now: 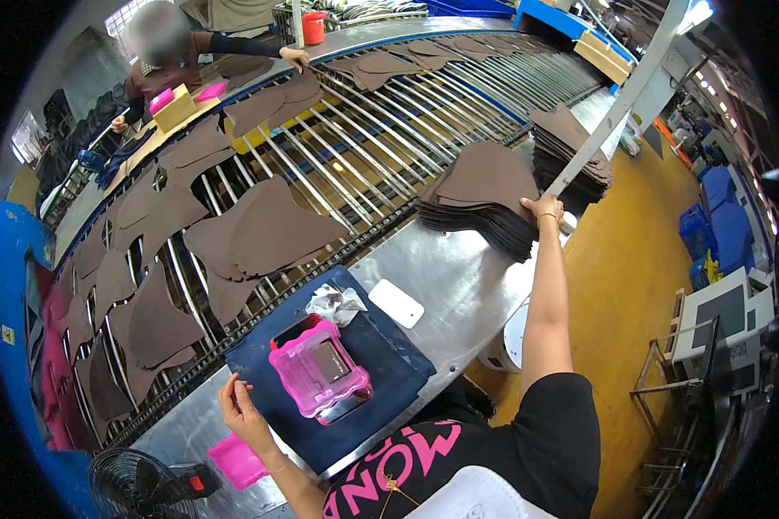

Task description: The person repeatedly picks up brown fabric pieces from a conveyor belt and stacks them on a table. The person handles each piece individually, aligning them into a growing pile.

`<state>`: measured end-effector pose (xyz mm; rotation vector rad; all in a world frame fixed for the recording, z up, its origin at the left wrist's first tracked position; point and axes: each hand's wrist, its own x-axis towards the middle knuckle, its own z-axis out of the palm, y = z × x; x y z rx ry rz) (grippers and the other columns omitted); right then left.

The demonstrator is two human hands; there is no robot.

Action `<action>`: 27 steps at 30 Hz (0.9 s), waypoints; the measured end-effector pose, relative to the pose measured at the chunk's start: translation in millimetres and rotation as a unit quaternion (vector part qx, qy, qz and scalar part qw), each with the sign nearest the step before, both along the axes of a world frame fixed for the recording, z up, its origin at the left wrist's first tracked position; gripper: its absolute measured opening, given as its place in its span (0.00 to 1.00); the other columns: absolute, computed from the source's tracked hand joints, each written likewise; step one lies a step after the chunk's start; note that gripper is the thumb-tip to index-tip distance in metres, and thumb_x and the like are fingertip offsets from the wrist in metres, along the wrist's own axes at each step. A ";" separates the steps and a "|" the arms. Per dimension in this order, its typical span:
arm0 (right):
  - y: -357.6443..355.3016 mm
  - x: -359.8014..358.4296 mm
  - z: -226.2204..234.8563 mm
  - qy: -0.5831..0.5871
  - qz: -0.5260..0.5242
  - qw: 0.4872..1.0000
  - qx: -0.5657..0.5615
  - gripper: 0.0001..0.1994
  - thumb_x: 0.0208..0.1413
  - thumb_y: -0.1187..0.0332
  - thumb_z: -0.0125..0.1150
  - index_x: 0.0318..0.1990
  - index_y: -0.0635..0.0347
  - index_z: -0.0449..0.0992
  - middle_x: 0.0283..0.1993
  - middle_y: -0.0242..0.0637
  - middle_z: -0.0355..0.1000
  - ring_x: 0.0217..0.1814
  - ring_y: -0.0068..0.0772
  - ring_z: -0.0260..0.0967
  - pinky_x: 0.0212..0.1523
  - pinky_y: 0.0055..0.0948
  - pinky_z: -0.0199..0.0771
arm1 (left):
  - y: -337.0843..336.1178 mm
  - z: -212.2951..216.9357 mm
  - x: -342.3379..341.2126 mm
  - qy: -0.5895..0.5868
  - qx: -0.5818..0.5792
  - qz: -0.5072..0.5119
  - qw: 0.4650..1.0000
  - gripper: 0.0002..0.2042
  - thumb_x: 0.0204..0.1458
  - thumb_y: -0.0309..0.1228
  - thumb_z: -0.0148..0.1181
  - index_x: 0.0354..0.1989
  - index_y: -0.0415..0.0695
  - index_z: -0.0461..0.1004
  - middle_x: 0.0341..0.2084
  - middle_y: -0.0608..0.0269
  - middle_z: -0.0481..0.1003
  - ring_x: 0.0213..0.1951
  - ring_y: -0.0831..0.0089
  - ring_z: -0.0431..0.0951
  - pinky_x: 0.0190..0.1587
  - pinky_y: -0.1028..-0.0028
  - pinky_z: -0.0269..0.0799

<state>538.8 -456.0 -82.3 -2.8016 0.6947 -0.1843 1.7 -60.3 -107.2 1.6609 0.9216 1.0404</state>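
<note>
My right hand (545, 210) reaches out to the right edge of a tall stack of brown cut pieces (480, 182). Its fingers close on that edge, and their undersides are hidden. Above the near edge of a dark blue folded cloth (389, 394), my left hand (244, 413) is empty, fingers loosely bent and apart. On that cloth lie a pink plastic basket (307, 394) with a dark item inside, a crumpled whitish wrapper (336, 304) and a white plate-like tag (395, 303). Overlapping brown cut pieces (264, 229) spread over the metal roller conveyor (381, 134).
Across the conveyor a co-worker (169, 56) stretches one hand over the brown pieces. A second brown stack (571, 143) stands beside a grey slanting post (619, 117). A black fan (134, 484) and pink tray (238, 460) sit at lower left; a white bucket (512, 337) is below the table edge.
</note>
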 end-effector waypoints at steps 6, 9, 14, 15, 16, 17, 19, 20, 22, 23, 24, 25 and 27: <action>4.5 -4.9 12.4 -0.018 0.003 1.000 0.020 0.38 0.34 0.46 0.75 0.53 0.57 0.73 0.55 0.48 0.70 0.58 0.52 0.67 0.57 0.52 0.61 | 2.6 -3.8 5.2 -0.012 0.010 -0.008 1.000 0.09 0.60 0.27 0.51 0.41 0.35 0.75 0.31 0.65 0.70 0.32 0.79 0.71 0.38 0.78 0.66; 15.2 -12.3 15.1 -0.019 -0.009 1.000 0.001 0.37 0.35 0.46 0.75 0.53 0.57 0.73 0.57 0.46 0.69 0.61 0.49 0.64 0.59 0.52 0.59 | 3.7 -5.7 3.4 -0.012 0.002 -0.006 1.000 0.09 0.60 0.27 0.51 0.42 0.36 0.75 0.31 0.66 0.70 0.32 0.78 0.71 0.38 0.79 0.66; 29.6 -27.5 17.4 -0.053 0.003 0.998 -0.019 0.32 0.39 0.49 0.73 0.51 0.56 0.74 0.61 0.44 0.63 0.64 0.48 0.59 0.59 0.53 0.59 | 5.6 -7.7 1.1 0.007 0.007 -0.012 1.000 0.09 0.60 0.28 0.51 0.42 0.36 0.75 0.31 0.66 0.70 0.32 0.78 0.71 0.38 0.78 0.66; 29.2 -30.1 16.0 -0.078 0.007 0.997 -0.027 0.31 0.39 0.50 0.73 0.51 0.56 0.74 0.62 0.44 0.63 0.64 0.47 0.59 0.58 0.53 0.59 | 6.2 -7.9 1.5 0.007 0.005 -0.012 1.000 0.09 0.60 0.28 0.51 0.42 0.36 0.75 0.31 0.65 0.70 0.32 0.78 0.71 0.38 0.78 0.66; 24.9 -28.9 13.4 -0.082 0.036 0.996 -0.029 0.30 0.42 0.53 0.72 0.52 0.56 0.72 0.59 0.45 0.65 0.61 0.49 0.62 0.56 0.52 0.62 | 6.8 -7.8 2.5 0.007 0.003 -0.013 1.000 0.09 0.60 0.28 0.51 0.42 0.36 0.75 0.31 0.65 0.70 0.32 0.78 0.71 0.37 0.78 0.66; 19.3 -24.8 10.3 -0.088 0.064 0.994 -0.030 0.29 0.44 0.55 0.70 0.53 0.56 0.70 0.56 0.47 0.67 0.58 0.51 0.65 0.53 0.51 0.65 | 7.2 -7.1 4.3 0.006 0.002 -0.013 1.000 0.09 0.60 0.28 0.52 0.42 0.36 0.75 0.31 0.65 0.71 0.32 0.78 0.71 0.37 0.78 0.66; 5.2 -18.9 7.0 -0.100 0.119 0.987 -0.034 0.27 0.49 0.61 0.67 0.56 0.56 0.66 0.50 0.50 0.71 0.51 0.55 0.71 0.48 0.50 0.72 | 7.4 -3.5 10.5 0.008 0.022 -0.020 1.000 0.09 0.60 0.28 0.52 0.42 0.36 0.75 0.30 0.65 0.71 0.32 0.78 0.71 0.37 0.78 0.66; 11.1 -17.6 6.3 -0.107 0.161 0.978 -0.078 0.23 0.53 0.67 0.60 0.57 0.52 0.64 0.42 0.53 0.74 0.44 0.58 0.74 0.43 0.49 0.74 | 7.9 0.7 9.1 0.012 0.034 -0.011 0.999 0.09 0.60 0.28 0.52 0.42 0.36 0.75 0.30 0.65 0.71 0.31 0.78 0.71 0.37 0.78 0.66; 22.5 -27.5 28.3 -0.090 0.230 0.965 -0.087 0.20 0.55 0.68 0.57 0.56 0.50 0.64 0.39 0.54 0.75 0.43 0.57 0.74 0.42 0.50 0.74 | 8.9 17.2 12.8 0.020 0.051 -0.010 0.998 0.09 0.60 0.28 0.52 0.42 0.36 0.75 0.29 0.65 0.71 0.31 0.79 0.71 0.37 0.78 0.65; 31.0 -35.4 45.1 -0.081 0.268 0.956 -0.093 0.19 0.56 0.68 0.55 0.55 0.49 0.64 0.38 0.54 0.75 0.42 0.56 0.74 0.42 0.50 0.74 | 8.5 25.3 14.7 0.025 0.057 -0.007 0.998 0.09 0.60 0.28 0.52 0.42 0.36 0.75 0.29 0.65 0.70 0.31 0.79 0.70 0.37 0.78 0.65; 40.9 -45.5 61.7 -0.111 0.305 0.942 -0.082 0.17 0.58 0.68 0.53 0.55 0.47 0.64 0.33 0.55 0.75 0.39 0.57 0.74 0.40 0.53 0.73 | 13.3 30.6 17.0 0.030 0.083 -0.018 0.996 0.08 0.59 0.27 0.52 0.42 0.36 0.74 0.29 0.65 0.70 0.32 0.79 0.70 0.37 0.79 0.65; 51.7 -57.0 76.6 -0.161 0.340 0.924 -0.070 0.16 0.59 0.67 0.51 0.54 0.47 0.64 0.33 0.55 0.75 0.38 0.58 0.74 0.38 0.56 0.71 | 18.9 34.8 16.0 0.043 0.084 -0.024 0.995 0.08 0.59 0.26 0.52 0.41 0.36 0.74 0.30 0.64 0.70 0.32 0.78 0.69 0.37 0.78 0.65; 72.3 -86.2 104.7 -0.251 0.413 0.875 -0.002 0.15 0.61 0.65 0.50 0.55 0.49 0.64 0.38 0.55 0.74 0.42 0.64 0.71 0.41 0.57 0.68 | 20.7 53.7 32.2 0.002 0.103 -0.045 0.994 0.07 0.58 0.25 0.52 0.42 0.36 0.75 0.31 0.64 0.71 0.34 0.77 0.70 0.40 0.78 0.65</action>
